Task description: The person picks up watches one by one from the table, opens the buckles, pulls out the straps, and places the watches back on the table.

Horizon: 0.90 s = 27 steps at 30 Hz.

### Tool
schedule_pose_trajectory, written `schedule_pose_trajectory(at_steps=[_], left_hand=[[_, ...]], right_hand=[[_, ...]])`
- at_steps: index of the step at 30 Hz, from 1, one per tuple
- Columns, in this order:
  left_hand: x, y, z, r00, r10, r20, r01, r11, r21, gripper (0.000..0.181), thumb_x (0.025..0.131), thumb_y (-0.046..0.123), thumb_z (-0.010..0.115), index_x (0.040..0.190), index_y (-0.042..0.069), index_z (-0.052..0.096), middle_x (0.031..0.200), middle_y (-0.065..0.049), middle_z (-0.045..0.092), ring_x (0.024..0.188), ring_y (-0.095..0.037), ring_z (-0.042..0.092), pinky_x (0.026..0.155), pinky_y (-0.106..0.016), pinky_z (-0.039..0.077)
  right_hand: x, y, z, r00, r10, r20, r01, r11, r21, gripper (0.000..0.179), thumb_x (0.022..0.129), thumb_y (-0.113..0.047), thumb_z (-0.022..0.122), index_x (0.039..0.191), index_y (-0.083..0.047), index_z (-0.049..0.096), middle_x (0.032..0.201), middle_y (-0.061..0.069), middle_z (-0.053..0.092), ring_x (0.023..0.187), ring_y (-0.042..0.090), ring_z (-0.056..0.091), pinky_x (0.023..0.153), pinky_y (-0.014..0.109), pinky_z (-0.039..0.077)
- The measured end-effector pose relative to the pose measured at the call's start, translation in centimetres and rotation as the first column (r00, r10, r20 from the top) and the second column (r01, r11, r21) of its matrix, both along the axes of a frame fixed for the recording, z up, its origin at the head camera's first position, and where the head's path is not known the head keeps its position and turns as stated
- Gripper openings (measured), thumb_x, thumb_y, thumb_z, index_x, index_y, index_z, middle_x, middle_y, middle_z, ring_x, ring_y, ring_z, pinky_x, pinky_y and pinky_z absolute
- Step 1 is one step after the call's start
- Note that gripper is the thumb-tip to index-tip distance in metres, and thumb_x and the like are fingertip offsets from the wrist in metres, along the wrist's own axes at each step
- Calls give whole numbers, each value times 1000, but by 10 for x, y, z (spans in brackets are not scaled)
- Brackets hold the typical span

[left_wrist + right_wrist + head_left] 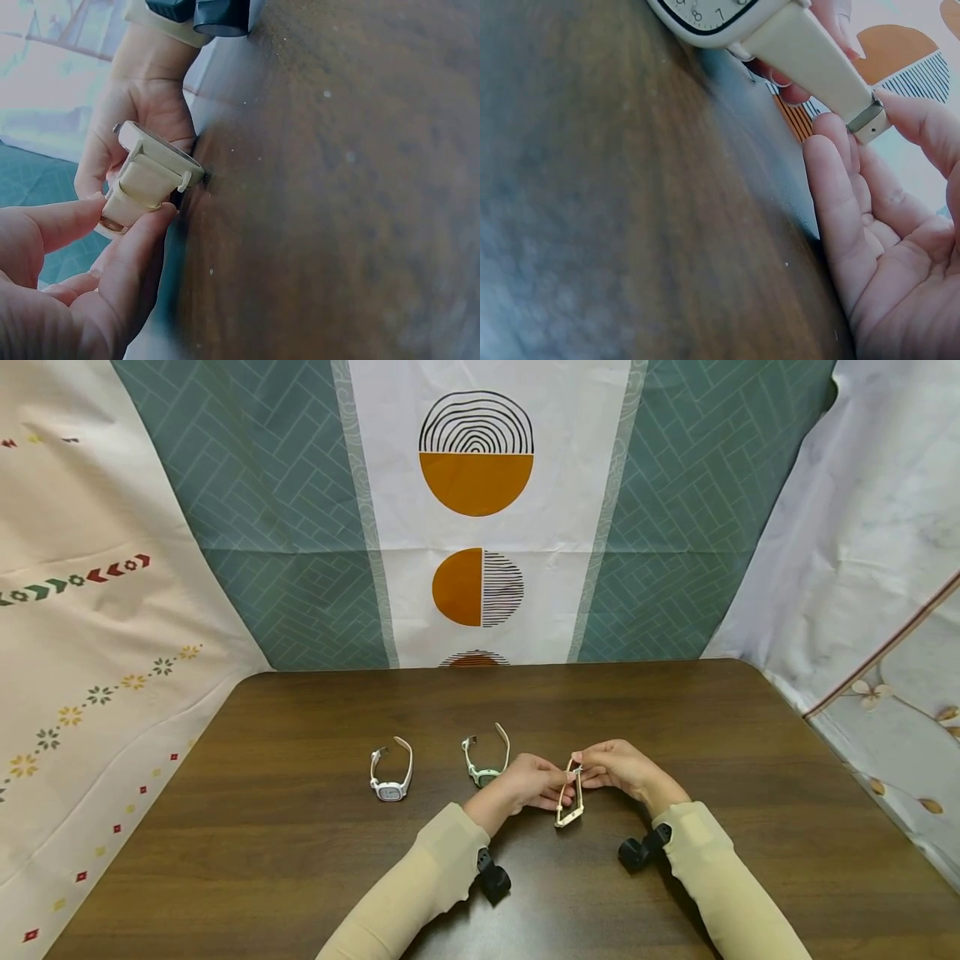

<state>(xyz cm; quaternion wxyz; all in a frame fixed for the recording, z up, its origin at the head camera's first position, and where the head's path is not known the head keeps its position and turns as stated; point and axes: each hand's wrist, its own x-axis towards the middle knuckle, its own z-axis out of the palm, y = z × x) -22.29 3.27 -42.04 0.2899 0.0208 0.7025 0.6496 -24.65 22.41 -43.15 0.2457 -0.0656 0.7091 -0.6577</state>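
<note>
Both hands hold a cream wristwatch over the right half of the table. In the left wrist view, the thumb and fingers of my left hand pinch its strap beside the keeper loop. My right hand has its thumb and fingertips on the other side; in the right wrist view they pinch the strap at the metal buckle. The watch's dial, with dark numerals, hangs at the lower end and is partly cut off at that view's top edge. The strap is joined into a loop.
A mint-green watch lies with its strap spread, just left of and behind my left hand. Farther left is a white watch, also unfastened. The brown wooden table ends at a patterned cloth. Each wrist carries a black camera.
</note>
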Motion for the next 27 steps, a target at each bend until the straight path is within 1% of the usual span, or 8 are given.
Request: schedule_pose_trajectory(at_steps=[3, 6, 10, 15, 19, 25, 27], left_hand=[[0, 0, 0, 1000, -2, -1, 2, 1000, 3, 21, 92, 9, 61, 97, -10, 65, 83, -17, 70, 62, -12, 62, 67, -31, 58], [0, 0, 0, 1000, -3, -4, 3, 1000, 5, 21, 92, 9, 61, 98, -10, 65, 77, -12, 69, 62, -11, 62, 65, -29, 58], [0, 0, 0, 1000, -1, 8, 1, 1000, 10, 20, 93, 9, 60, 97, -10, 65, 71, -7, 65, 61, -11, 62, 63, -28, 58], [2, 1, 0, 1000, -6, 4, 6, 1000, 15, 20, 92, 10, 61, 99, -9, 64, 78, -11, 69, 62, -11, 62, 65, -29, 58], [3, 2, 1, 1000, -5, -15, 5, 1000, 16, 22, 91, 10, 62, 100, -9, 65, 84, -16, 70, 63, -12, 62, 65, -30, 58], [3, 4, 2, 999, 12, -50, -12, 1000, -5, 21, 89, 10, 64, 101, -8, 67, 82, -11, 68, 63, -11, 61, 64, -29, 58], [4, 5, 2, 998, 19, -65, -20, 1000, -14, 21, 88, 9, 64, 101, -8, 67, 84, -12, 69, 65, -12, 62, 65, -29, 57]], right_hand=[[0, 1, -1, 1000, -3, 1, 3, 1000, -7, 15, 93, -12, 56, 89, -7, 70, 79, -3, 68, 71, 9, 64, 72, 24, 56], [0, 0, 0, 1000, -23, 13, 23, 1000, -5, 14, 93, -13, 57, 88, -9, 70, 79, -2, 67, 72, 9, 64, 72, 24, 56], [0, 1, 1, 998, -44, 38, 45, 999, -13, 16, 94, -14, 57, 86, -9, 70, 79, -2, 67, 72, 10, 64, 71, 24, 57], [0, 3, 1, 999, -15, 36, 17, 999, -47, 16, 95, -11, 54, 89, -5, 68, 79, -1, 67, 74, 10, 65, 73, 24, 56], [1, 6, 0, 999, 0, 33, 2, 997, -81, 14, 95, -9, 54, 90, -6, 67, 82, 0, 68, 76, 11, 66, 75, 26, 56], [2, 8, -1, 999, 1, 45, 7, 988, -156, 14, 95, -8, 56, 91, -10, 69, 89, 2, 69, 82, 12, 67, 80, 28, 56], [2, 9, -2, 999, -5, 48, 13, 984, -176, 15, 95, -7, 56, 91, -11, 70, 90, 1, 69, 82, 12, 67, 80, 28, 56]])
